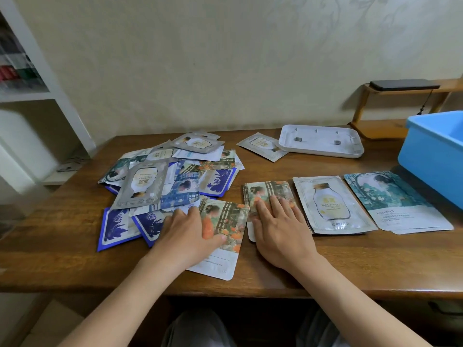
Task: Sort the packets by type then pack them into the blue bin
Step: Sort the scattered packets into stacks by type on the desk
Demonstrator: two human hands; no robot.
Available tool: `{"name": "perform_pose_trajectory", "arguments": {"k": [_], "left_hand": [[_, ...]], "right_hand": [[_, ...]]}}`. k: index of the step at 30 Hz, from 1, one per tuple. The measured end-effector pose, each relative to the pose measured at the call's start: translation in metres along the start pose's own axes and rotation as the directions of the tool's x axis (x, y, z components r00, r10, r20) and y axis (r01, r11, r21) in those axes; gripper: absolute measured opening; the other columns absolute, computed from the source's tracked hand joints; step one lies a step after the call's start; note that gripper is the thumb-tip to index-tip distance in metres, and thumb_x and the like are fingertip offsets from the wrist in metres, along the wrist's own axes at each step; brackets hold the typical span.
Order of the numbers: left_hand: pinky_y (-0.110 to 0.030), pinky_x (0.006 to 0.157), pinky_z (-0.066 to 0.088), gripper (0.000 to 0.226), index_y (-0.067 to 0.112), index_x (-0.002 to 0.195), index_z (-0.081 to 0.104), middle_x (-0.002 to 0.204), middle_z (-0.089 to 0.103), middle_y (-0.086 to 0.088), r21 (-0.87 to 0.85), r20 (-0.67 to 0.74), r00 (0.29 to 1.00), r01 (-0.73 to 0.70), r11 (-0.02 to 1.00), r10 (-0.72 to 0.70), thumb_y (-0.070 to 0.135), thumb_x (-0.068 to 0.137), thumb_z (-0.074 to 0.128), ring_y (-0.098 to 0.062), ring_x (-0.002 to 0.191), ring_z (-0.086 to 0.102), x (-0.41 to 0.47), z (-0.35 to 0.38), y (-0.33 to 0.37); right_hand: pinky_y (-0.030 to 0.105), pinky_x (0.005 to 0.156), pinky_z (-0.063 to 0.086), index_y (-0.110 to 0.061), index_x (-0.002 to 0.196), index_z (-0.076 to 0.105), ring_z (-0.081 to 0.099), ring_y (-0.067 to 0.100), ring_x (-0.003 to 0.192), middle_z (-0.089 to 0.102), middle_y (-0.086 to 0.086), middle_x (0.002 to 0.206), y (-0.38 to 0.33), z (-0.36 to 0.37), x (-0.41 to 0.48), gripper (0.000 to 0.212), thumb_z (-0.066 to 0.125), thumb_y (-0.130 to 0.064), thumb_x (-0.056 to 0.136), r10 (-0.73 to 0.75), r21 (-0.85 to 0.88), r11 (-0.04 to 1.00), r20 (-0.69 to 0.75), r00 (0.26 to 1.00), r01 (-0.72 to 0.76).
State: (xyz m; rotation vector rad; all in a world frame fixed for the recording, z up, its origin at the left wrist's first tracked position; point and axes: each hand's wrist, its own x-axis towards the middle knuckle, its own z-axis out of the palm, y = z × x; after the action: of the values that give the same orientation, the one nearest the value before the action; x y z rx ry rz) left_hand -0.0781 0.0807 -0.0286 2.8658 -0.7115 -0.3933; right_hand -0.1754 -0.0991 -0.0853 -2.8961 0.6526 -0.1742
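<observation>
A home room: a wooden desk [350, 266] under the left hand [185, 231] and right hand [280, 229], patterned wallpaper [225, 58] beyond them, a white bookshelf [27, 96] off to their left.

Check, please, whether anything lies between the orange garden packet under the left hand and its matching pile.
Nothing visible lies between the orange garden-print foil packet under the left hand and the matching pile of orange packets right beside it. However, the right hand lies flat on that pile, covering the landing spot.
</observation>
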Motion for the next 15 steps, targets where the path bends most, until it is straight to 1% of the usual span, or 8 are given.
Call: {"name": "perform_pose_trajectory", "arguments": {"k": [2,4,6,8,10,11,13,15], "left_hand": [[-0.044,0.105,0.042,0.092,0.016,0.147,0.03,0.149,0.036,-0.014,-0.033,0.031,0.998,0.061,0.998,-0.06,0.07,0.082,0.068,-0.035,0.14,0.038,0.006,-0.003,0.008],[-0.041,0.097,0.046,0.095,0.012,0.145,0.031,0.145,0.043,-0.013,-0.108,0.059,0.993,0.113,0.988,-0.107,0.064,0.079,0.076,-0.032,0.133,0.046,0.013,-0.006,0.013],[-0.036,0.084,0.05,0.081,0.012,0.13,0.043,0.128,0.057,-0.007,-0.213,0.083,0.986,0.161,0.964,-0.147,0.053,0.076,0.085,-0.026,0.117,0.058,0.018,-0.011,0.011],[-0.036,0.078,0.057,0.052,0.01,0.111,0.057,0.107,0.07,-0.006,-0.379,0.107,0.985,0.169,0.91,-0.138,0.035,0.078,0.089,-0.021,0.095,0.069,0.025,-0.015,0.003],[-0.04,0.075,0.062,0.021,0.007,0.097,0.069,0.091,0.079,-0.009,-0.548,0.143,0.986,0.149,0.823,-0.084,0.016,0.085,0.083,-0.023,0.081,0.076,0.025,-0.02,-0.002],[-0.045,0.077,0.063,0.014,0.004,0.097,0.071,0.09,0.079,-0.011,-0.624,0.152,0.987,0.136,0.769,-0.051,0.01,0.088,0.08,-0.026,0.082,0.077,0.024,-0.025,-0.003],[-0.051,0.084,0.061,0.014,0.001,0.105,0.069,0.097,0.079,-0.013,-0.779,0.134,0.991,0.099,0.619,0.01,0.005,0.092,0.073,-0.029,0.092,0.077,0.022,-0.035,-0.004],[-0.049,0.09,0.057,0.015,0.004,0.109,0.068,0.104,0.079,-0.01,-0.88,0.077,0.996,0.045,0.472,0.048,0.005,0.095,0.068,-0.027,0.1,0.075,0.022,-0.044,0.001]], "right_hand": [[0.046,0.125,0.012,-0.03,0.161,0.017,0.012,0.028,0.156,0.019,0.008,0.168,0.0,0.0,-0.001,0.073,0.001,-0.056,0.094,0.004,-0.005,1.0,0.001,1.0,-0.004],[0.046,0.125,0.011,-0.031,0.161,0.015,0.011,0.028,0.156,0.017,0.008,0.169,0.001,0.0,-0.001,0.068,0.008,-0.055,0.098,0.004,-0.011,1.0,0.008,1.0,-0.004],[0.047,0.125,0.011,-0.03,0.161,0.014,0.01,0.028,0.156,0.017,0.008,0.169,0.001,0.0,0.0,0.065,0.011,-0.054,0.1,0.001,-0.008,1.0,0.005,1.0,-0.001],[0.047,0.125,0.011,-0.03,0.161,0.014,0.01,0.028,0.156,0.016,0.008,0.169,0.0,0.0,0.0,0.068,0.007,-0.054,0.098,-0.001,0.0,1.0,0.006,1.0,0.001],[0.047,0.125,0.011,-0.03,0.16,0.016,0.01,0.028,0.156,0.017,0.008,0.169,0.0,0.0,0.0,0.075,-0.003,-0.056,0.092,0.001,0.004,1.0,0.002,1.0,-0.001],[0.047,0.125,0.012,-0.03,0.16,0.018,0.012,0.028,0.156,0.019,0.008,0.168,0.001,0.0,0.0,0.079,-0.005,-0.057,0.089,0.004,0.009,1.0,-0.009,1.0,-0.004],[0.047,0.125,0.013,-0.029,0.159,0.023,0.016,0.029,0.155,0.024,0.009,0.166,0.0,0.002,0.0,0.076,0.0,-0.055,0.092,0.003,0.023,1.0,-0.04,0.999,-0.002],[0.047,0.124,0.016,-0.027,0.156,0.03,0.021,0.03,0.153,0.03,0.009,0.163,0.001,0.003,0.0,0.062,0.011,-0.048,0.101,0.01,0.065,0.998,-0.06,0.998,-0.006]]}}
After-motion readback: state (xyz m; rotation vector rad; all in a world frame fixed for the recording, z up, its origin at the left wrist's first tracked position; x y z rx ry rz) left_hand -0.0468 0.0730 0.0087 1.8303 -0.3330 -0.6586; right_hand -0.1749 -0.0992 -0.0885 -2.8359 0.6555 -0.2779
